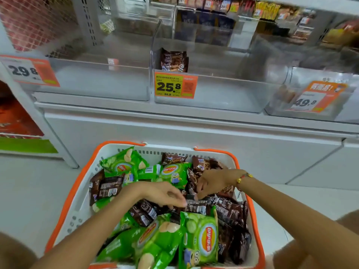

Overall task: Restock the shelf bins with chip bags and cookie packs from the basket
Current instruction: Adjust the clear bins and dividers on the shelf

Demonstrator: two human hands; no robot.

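Orange-rimmed and white-walled, the basket (81, 193) sits near, on the pale floor in front of the shelf, heaped with green chip bags (200, 239) and brown cookie packs (229, 210). Both hands reach down into its middle. The left hand (161, 193) has its fingers curled down onto a dark cookie pack (196, 207) lying on the heap, fingertips touching its near-left end; whether they pinch it or only rest on it cannot be told. The right hand (211, 181), with a red-and-gold bracelet (242, 178) at the wrist, comes in from the right, its fingers bent downward toward the same pack and touching the wrappers just beside the left fingertips; its grasp cannot be told either.

Farther off, clear plastic shelf bins (213, 98) run left to right along the white shelf. The middle bin holds a few brown cookie packs (173, 60) standing at its far left corner, behind a yellow and orange price tag (175, 85) reading 25.8. The left bin (93, 82) carries a tag (29, 71) reading 29.8, and the right bin (314, 105) one (314, 97) reading 49.8.
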